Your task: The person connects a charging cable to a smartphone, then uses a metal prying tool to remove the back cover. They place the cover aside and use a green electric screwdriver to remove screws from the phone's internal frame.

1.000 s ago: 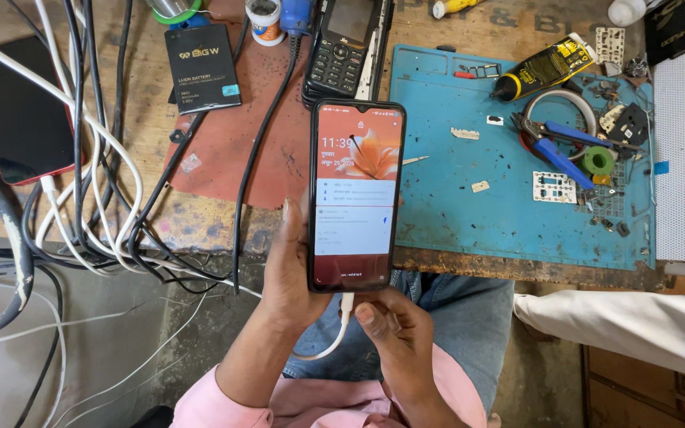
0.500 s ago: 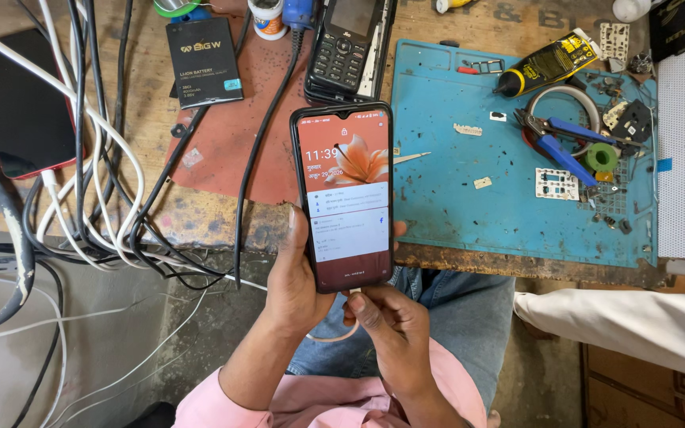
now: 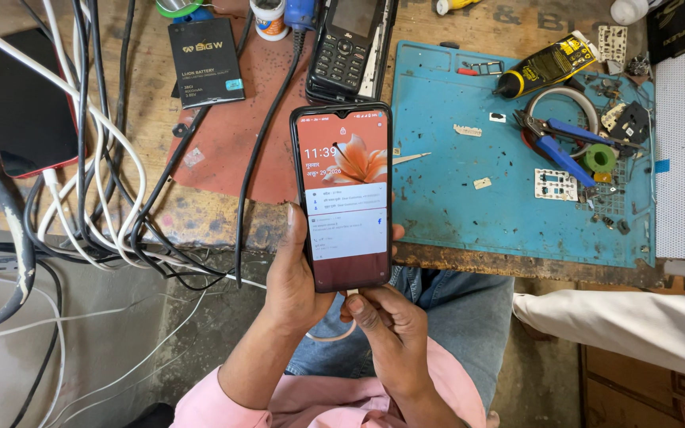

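Bench and hands, listed from the left.

- Dark phone with a red edge (image 3: 25,103): lies flat at the far left of the bench, a white lead plugged into its near end.
- Cable bundle (image 3: 89,198): white and black leads draped over the bench edge, tangled.
- Black battery pack (image 3: 206,62): flat on the bench, beside the red-brown mat (image 3: 223,150).
- Left hand (image 3: 295,277): wrapped round the lower half of the smartphone (image 3: 345,194), thumb on its left edge, fingertips showing at the right edge. A firm grasp.
- Smartphone: held above the near edge of the bench, over the person's lap, screen lit and facing up. Long axis runs away from the person; top end points to the back of the bench, charging port toward the body. Judged light, rigid, with a smooth glass face that would slip and crack if dropped; best gripped by the side edges, as here.
- Keypad phone (image 3: 349,47): lying beyond it.
- Right hand (image 3: 386,325): fingers pinched on the white cable (image 3: 334,334) at the smartphone's bottom end; whether the plug is seated is hidden.
- Blue work mat (image 3: 453,214): carries small parts, blue-handled pliers (image 3: 560,147) and a yellow-black tube (image 3: 545,65).
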